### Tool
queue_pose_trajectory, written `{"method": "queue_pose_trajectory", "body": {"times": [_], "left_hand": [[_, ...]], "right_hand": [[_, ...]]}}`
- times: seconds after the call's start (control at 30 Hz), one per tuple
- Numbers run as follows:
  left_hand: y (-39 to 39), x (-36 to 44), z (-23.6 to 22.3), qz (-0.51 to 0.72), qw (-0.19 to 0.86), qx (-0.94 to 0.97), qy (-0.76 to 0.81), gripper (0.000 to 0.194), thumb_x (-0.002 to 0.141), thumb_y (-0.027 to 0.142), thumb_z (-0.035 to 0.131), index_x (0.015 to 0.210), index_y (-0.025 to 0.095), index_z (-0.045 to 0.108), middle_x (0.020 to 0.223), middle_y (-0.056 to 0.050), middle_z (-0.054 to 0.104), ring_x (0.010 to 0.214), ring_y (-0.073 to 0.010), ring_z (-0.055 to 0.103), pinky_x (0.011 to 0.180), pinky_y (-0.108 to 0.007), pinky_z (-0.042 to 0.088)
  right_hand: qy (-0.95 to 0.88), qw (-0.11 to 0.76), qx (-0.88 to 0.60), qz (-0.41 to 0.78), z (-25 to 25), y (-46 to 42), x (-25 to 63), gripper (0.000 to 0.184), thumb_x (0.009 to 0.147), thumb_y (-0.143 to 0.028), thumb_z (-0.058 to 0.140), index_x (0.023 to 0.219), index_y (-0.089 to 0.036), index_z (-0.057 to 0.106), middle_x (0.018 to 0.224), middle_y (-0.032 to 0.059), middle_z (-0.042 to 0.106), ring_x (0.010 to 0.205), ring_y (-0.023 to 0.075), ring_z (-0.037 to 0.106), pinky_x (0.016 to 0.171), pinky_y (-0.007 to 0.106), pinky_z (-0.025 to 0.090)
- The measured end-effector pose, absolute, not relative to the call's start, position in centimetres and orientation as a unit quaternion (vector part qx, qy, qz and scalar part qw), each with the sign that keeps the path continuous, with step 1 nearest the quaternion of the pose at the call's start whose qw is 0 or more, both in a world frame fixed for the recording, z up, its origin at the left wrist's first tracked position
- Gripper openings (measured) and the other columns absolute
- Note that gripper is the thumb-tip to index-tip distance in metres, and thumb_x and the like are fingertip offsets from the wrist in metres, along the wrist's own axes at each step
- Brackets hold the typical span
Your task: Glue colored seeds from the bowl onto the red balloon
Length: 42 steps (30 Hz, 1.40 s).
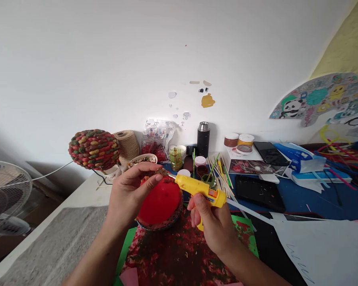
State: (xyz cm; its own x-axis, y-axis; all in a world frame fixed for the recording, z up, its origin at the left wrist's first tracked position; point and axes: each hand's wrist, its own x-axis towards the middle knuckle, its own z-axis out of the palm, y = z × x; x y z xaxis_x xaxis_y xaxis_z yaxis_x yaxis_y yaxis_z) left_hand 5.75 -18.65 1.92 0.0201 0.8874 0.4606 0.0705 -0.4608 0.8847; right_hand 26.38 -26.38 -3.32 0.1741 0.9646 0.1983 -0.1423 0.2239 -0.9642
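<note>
My left hand pinches a small brown shell-like piece between thumb and fingertips. Wrapped in my right hand is a yellow hot glue gun, its metal nozzle pointing left and meeting or nearly meeting the piece. Just below and behind both hands sits a smooth red round form with a dark speckled rim, partly covered by my left hand. Under it lies a paint-stained sheet, red and brown with green edges.
At the left stands a ball covered in red, green and yellow pieces, beside a twine spool and a fan. Paint jars, wooden sticks and a black flask line the back. Phones and papers lie right.
</note>
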Motion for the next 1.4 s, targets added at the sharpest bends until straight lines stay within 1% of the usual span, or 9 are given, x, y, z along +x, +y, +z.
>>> {"method": "queue_pose_trajectory", "body": {"times": [0.13,0.37,0.57,0.7,0.83,0.97,1.13,1.33,1.4], "left_hand": [[-18.56,5.62,1.87,0.585,0.34,0.632,0.378,0.036,0.083,0.056,0.106,0.102,0.028,0.095,0.107,-0.009,0.092,0.103,-0.0277,0.085,0.092,-0.035,0.07],[-18.67,5.63,1.99,0.587,0.329,0.642,0.368,0.031,0.085,0.054,0.105,0.102,0.029,0.096,0.108,-0.007,0.092,0.103,-0.0259,0.085,0.091,-0.032,0.07],[-18.49,5.86,2.08,0.584,0.332,0.645,0.364,0.034,0.084,0.055,0.105,0.102,0.028,0.096,0.107,-0.009,0.092,0.104,-0.0278,0.086,0.091,-0.034,0.071],[-18.46,5.77,1.9,0.581,0.333,0.641,0.374,0.037,0.084,0.058,0.105,0.104,0.027,0.096,0.107,-0.009,0.091,0.105,-0.0294,0.085,0.091,-0.036,0.07],[-18.32,5.59,1.67,0.583,0.323,0.64,0.382,0.038,0.084,0.058,0.105,0.104,0.028,0.096,0.11,-0.01,0.091,0.11,-0.0306,0.085,0.095,-0.038,0.069],[-18.17,5.55,1.64,0.584,0.321,0.64,0.383,0.038,0.083,0.06,0.105,0.102,0.029,0.096,0.11,-0.009,0.091,0.109,-0.0297,0.084,0.098,-0.038,0.068],[-18.29,5.72,1.62,0.581,0.323,0.644,0.378,0.037,0.084,0.059,0.104,0.103,0.029,0.095,0.109,-0.008,0.091,0.109,-0.0292,0.084,0.098,-0.038,0.068],[-18.54,5.84,1.71,0.578,0.319,0.64,0.394,0.042,0.083,0.062,0.104,0.103,0.026,0.095,0.108,-0.011,0.09,0.113,-0.0336,0.084,0.099,-0.043,0.07],[-18.56,5.78,1.76,0.578,0.318,0.638,0.397,0.042,0.083,0.062,0.104,0.103,0.027,0.095,0.109,-0.011,0.09,0.115,-0.0341,0.084,0.099,-0.043,0.07]], "right_hand": [[-0.471,0.622,-0.444,0.44,-3.22,-26.42,26.47,0.08,0.094,-0.1,0.068,0.075,-0.022,0.072,0.049,-0.0023,0.054,0.045,0.0171,0.059,0.05,0.029,0.047],[-0.469,0.621,-0.442,0.446,-3.21,-26.24,26.39,0.081,0.093,-0.101,0.067,0.074,-0.023,0.069,0.049,-0.0035,0.052,0.045,0.0162,0.057,0.05,0.028,0.045],[-0.464,0.619,-0.449,0.447,-3.33,-26.01,26.4,0.082,0.091,-0.103,0.067,0.073,-0.023,0.067,0.049,-0.0045,0.05,0.044,0.0161,0.057,0.048,0.028,0.045],[-0.466,0.613,-0.458,0.445,-3.44,-26.04,26.33,0.082,0.091,-0.104,0.066,0.071,-0.024,0.067,0.047,-0.0035,0.051,0.044,0.0171,0.057,0.048,0.028,0.045],[-0.463,0.612,-0.461,0.445,-3.31,-25.99,26.33,0.083,0.09,-0.106,0.065,0.071,-0.024,0.067,0.047,-0.0032,0.051,0.044,0.0172,0.057,0.048,0.029,0.044],[-0.456,0.615,-0.465,0.445,-3.14,-25.85,26.36,0.084,0.087,-0.107,0.066,0.07,-0.024,0.066,0.047,-0.0037,0.049,0.044,0.0168,0.057,0.048,0.028,0.044],[-0.458,0.618,-0.459,0.445,-3.19,-25.99,26.35,0.085,0.088,-0.107,0.065,0.068,-0.025,0.065,0.047,-0.0036,0.049,0.043,0.0162,0.057,0.048,0.028,0.044],[-0.465,0.611,-0.468,0.437,-3.37,-26.1,26.43,0.085,0.089,-0.108,0.062,0.067,-0.025,0.064,0.044,-0.003,0.05,0.042,0.017,0.057,0.047,0.028,0.043],[-0.472,0.609,-0.471,0.43,-3.36,-26.12,26.47,0.085,0.091,-0.106,0.061,0.068,-0.025,0.064,0.044,-0.0025,0.051,0.043,0.0173,0.057,0.048,0.029,0.044]]}}
